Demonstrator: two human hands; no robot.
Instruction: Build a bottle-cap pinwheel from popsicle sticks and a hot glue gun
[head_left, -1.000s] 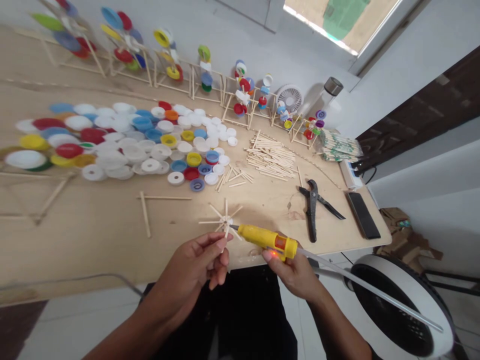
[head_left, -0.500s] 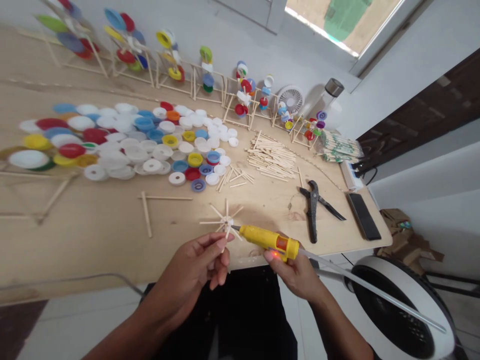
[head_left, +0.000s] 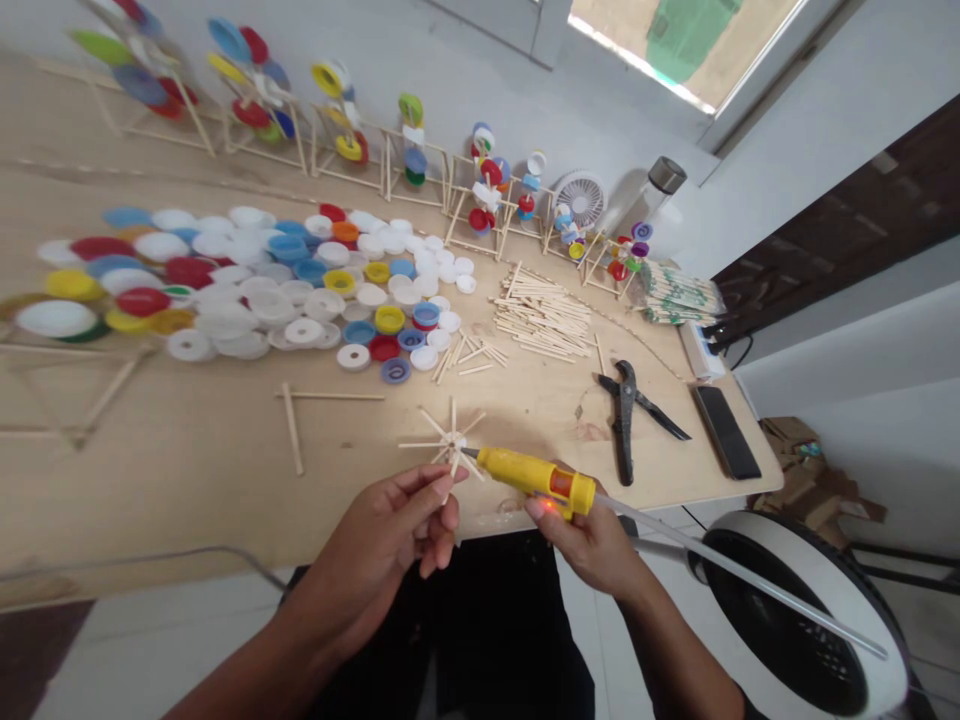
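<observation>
My left hand (head_left: 409, 530) pinches one spoke of a small wheel of wooden sticks (head_left: 452, 440), held above the table's front edge. Several sticks fan out from the wheel's pale hub. My right hand (head_left: 589, 535) is wrapped round a yellow glue gun (head_left: 532, 478) with a small red light lit on it. The gun's dark nozzle meets the hub's right side; whether it touches cannot be made out. A long clear glue stick (head_left: 750, 575) trails out of the gun's back. To the left, two sticks (head_left: 337, 396) lie at a right angle.
Plastic bottle caps (head_left: 262, 300) spread over the left of the table, beside piled cut sticks (head_left: 544, 315). Black cutters (head_left: 624, 420) and a phone (head_left: 726, 432) lie at right. Stick frames with cap wheels (head_left: 487, 190) line the wall. A round fan-like appliance (head_left: 885, 610) stands below right.
Almost nothing differs. The glue gun and its trailing glue stick have shifted very slightly left; the stick wheel stays in my left hand's pinch.
</observation>
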